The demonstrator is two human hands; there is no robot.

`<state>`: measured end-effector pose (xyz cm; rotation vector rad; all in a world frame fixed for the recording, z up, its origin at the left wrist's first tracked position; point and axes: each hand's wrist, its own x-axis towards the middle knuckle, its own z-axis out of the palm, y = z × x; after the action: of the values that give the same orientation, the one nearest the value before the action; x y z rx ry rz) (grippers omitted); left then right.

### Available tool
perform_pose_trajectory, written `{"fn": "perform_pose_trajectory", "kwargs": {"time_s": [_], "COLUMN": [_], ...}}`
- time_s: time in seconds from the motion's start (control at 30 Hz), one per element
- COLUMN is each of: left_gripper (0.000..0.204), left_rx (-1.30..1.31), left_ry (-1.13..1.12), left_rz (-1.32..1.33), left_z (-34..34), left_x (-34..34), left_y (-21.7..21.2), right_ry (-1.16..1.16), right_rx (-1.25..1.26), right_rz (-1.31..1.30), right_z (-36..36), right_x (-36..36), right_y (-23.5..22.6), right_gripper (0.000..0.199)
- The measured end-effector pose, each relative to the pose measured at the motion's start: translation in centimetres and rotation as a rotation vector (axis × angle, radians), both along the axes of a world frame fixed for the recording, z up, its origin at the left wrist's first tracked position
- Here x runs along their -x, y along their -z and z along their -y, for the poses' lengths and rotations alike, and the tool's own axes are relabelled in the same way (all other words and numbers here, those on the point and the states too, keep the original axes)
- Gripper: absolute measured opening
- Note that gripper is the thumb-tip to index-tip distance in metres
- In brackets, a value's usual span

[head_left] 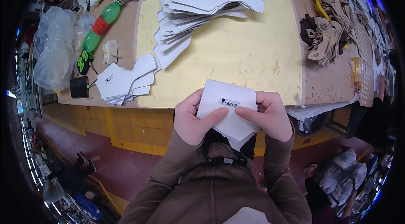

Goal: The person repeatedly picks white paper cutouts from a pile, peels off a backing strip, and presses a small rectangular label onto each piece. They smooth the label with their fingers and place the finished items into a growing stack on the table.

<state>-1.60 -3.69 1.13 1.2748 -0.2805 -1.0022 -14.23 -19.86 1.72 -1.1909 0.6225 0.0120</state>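
Observation:
A white cut piece (228, 93) with a small printed dark label is bent between my two hands, just off the table's front edge. My left hand (192, 116) grips its left side, thumb pressed on the face below the print. On the other side my right hand (274, 114) does the same, its fingers curled behind the piece and partly hidden. Beyond, a fanned stack of similar white pieces (194, 8) lies on the yellow sheet (244, 55). A smaller pile of white pieces (126, 80) sits at the table's front left.
At left are a green bottle (101, 25) with a red band, clear plastic bags (55, 51), a black case (79, 87) and a small tied bundle (111, 52). Tied beige pieces (327, 38) lie at right, near a yellow-orange tool (357, 72). Another white piece (249, 216) shows against my clothing.

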Motion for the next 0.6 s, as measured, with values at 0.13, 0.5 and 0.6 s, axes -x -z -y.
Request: {"fn": "perform_pose_trajectory", "kwargs": {"time_s": [0.13,0.5,0.6], "left_gripper": [0.034,0.049,0.042], "left_rx": [-0.016,0.262,0.626], "left_ry": [0.014,-0.367,-0.320], "left_rz": [0.007,0.609,0.673], "left_z": [0.0,-1.1,-4.8], "left_x": [-0.1,-1.6,-2.4], "left_y": [0.0,-4.3,-10.3], "right_ry": [0.003,0.078,0.118], "right_rx": [0.002,0.026,-0.008], "right_rz": [-0.008,0.029,0.039], "right_z": [-0.1,-0.1,-0.3], "right_x": [0.1,0.4,0.6], "right_y": [0.0,0.1,-0.3], "right_gripper": [0.026,0.026,0.025]}}
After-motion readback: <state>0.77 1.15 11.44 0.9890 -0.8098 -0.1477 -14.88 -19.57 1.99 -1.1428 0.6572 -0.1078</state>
